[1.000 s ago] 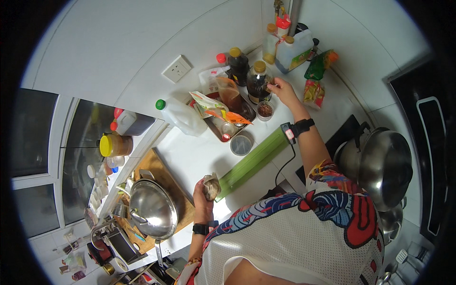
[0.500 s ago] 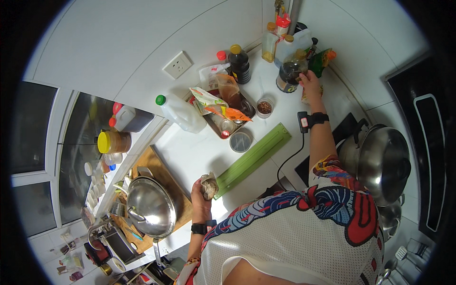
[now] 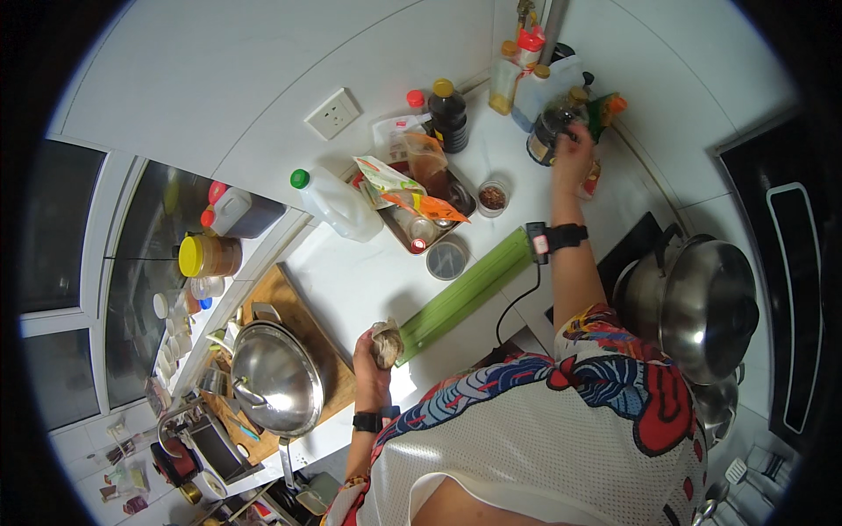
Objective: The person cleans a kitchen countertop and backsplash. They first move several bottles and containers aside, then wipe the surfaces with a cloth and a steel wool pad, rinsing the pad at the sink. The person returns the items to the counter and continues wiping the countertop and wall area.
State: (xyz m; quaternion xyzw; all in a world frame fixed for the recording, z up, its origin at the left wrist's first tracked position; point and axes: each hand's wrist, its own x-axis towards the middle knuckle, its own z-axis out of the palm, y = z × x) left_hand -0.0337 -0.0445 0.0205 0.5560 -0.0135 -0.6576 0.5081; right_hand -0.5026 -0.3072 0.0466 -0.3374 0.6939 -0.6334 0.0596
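Observation:
My left hand [image 3: 367, 352] is closed round a crumpled, clear plastic bag [image 3: 387, 344] with something grey-brown inside. It is beside the near end of a long, green, ridged strip [image 3: 465, 294] lying slantwise on the counter. At the back right, my right hand [image 3: 574, 151] reaches to a dark bottle [image 3: 545, 138] with a yellowish cap. Its fingers are blurred against the bottle's right side, so their grip is unclear. A small red-and-yellow packet [image 3: 591, 179] shows just right of that hand. An open jar of reddish flakes [image 3: 493, 198] stands to its left.
A tray [image 3: 405, 238] holds packets and jars, with a green-capped jug [image 3: 338, 209] beside it. More bottles [image 3: 504, 79] crowd the back corner. A lidded pan [image 3: 279, 377] rests on a wooden board [image 3: 331, 358] at left; a large steel pot [image 3: 702, 307] stands at right.
The dark bottle has shifted slightly back and right, and my right hand has moved with it. My right forearm has swung left, over the green strip's far end. My left hand keeps its hold.

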